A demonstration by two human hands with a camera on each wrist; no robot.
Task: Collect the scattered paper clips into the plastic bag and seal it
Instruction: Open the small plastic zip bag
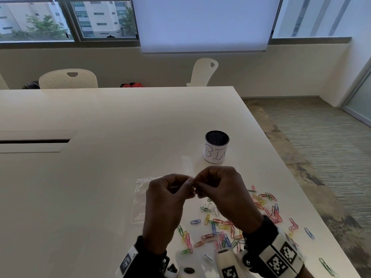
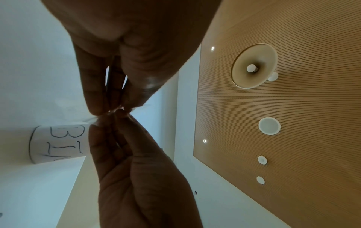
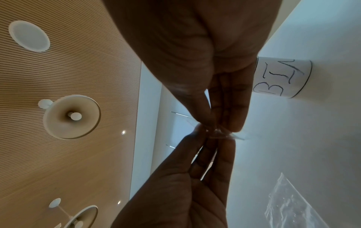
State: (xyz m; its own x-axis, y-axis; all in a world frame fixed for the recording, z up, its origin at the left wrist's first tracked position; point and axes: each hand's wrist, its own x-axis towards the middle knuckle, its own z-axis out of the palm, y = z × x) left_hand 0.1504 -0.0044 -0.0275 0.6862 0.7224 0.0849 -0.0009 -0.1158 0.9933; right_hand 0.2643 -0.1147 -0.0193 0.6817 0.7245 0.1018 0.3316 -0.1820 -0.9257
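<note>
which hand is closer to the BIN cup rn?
Right. The right hand is raised just in front of the BIN cup, nearly below it in the head view. The left hand sits further left, pinching the same clear plastic strip.

I have both hands raised in front of me, wrists apart, fingertips meeting. My left hand (image 1: 167, 194) and right hand (image 1: 220, 189) each curl fingers against thumb in a pinching grip. A marker band wraps each wrist.

Daylight from the windows (image 1: 68, 19) backlights the dim room; wrist views show dark, soft-focus fingers (image 2: 93, 86).
</note>
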